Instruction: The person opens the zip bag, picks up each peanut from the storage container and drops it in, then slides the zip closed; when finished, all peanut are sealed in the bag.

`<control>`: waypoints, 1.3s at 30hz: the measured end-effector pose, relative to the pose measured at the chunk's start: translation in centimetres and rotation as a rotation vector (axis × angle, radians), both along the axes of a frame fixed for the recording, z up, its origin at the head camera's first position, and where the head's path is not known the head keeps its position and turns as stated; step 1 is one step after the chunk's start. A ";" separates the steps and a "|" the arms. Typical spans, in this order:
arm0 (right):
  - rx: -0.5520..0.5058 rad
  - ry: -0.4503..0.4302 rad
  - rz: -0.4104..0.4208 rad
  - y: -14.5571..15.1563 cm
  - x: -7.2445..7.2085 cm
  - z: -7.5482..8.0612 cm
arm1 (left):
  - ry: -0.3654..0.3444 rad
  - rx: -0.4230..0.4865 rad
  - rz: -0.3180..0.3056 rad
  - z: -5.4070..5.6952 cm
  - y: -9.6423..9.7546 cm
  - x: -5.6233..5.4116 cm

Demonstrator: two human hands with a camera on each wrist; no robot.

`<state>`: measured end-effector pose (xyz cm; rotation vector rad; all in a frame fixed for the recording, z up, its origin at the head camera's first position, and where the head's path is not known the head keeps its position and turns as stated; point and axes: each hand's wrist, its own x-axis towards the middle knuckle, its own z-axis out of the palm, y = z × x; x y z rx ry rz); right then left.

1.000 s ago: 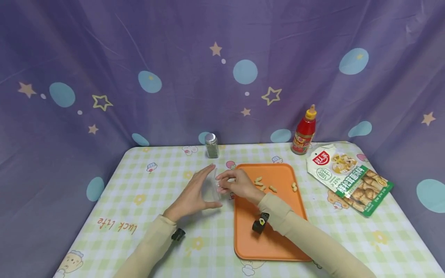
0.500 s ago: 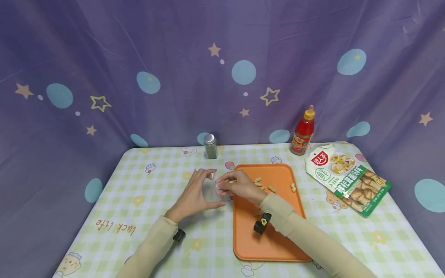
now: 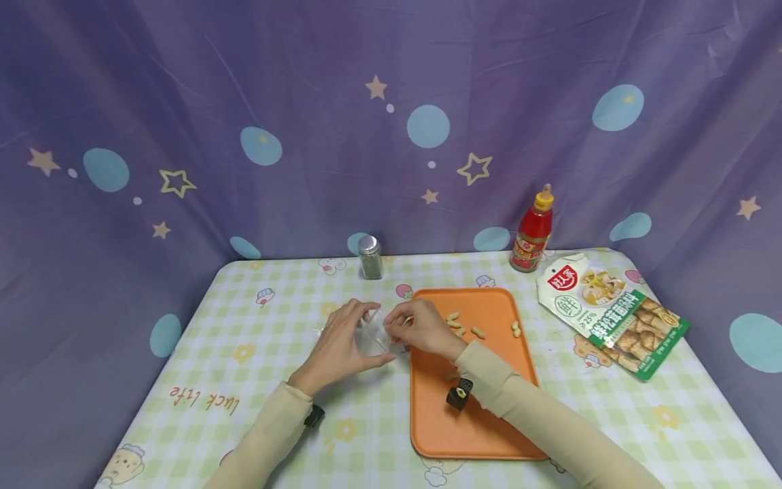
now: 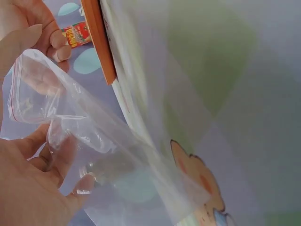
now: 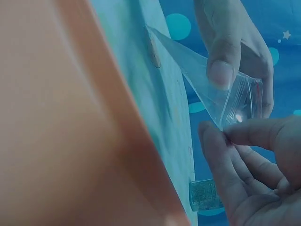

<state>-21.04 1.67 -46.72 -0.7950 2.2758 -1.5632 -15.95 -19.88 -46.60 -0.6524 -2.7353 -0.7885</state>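
Observation:
A clear zip-lock bag (image 3: 374, 337) is held up between the two hands, left of the orange tray (image 3: 470, 428). In the right wrist view, the right hand (image 3: 427, 331) pinches the bag's edge between thumb and index finger. My left hand (image 3: 336, 348) grips the bag from the other side in a wide C shape, its thumb and fingers spread apart. The left wrist view shows the bag's mouth (image 4: 19, 96) with a red zip line, and its body hanging down. Several peanuts (image 3: 479, 333) lie on the tray; the forearm partly covers another.
A glass shaker jar (image 3: 370, 265) with a metal lid stands behind the hands. At the back right are a red sauce bottle (image 3: 532, 234) with a yellow cap and a green-white seasoning packet (image 3: 611, 316) lying flat. A purple curtain (image 3: 342, 136) hangs behind the table.
The left fingers have closed in on the bag's edge, and the bag now spreads more visibly between the hands. The right hand keeps its pinch with slight shifts. The tray stays put.

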 end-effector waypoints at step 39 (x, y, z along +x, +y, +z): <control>-0.117 -0.049 0.053 -0.8 1.2 0.4 | -0.008 -0.045 0.070 0.2 0.3 0.2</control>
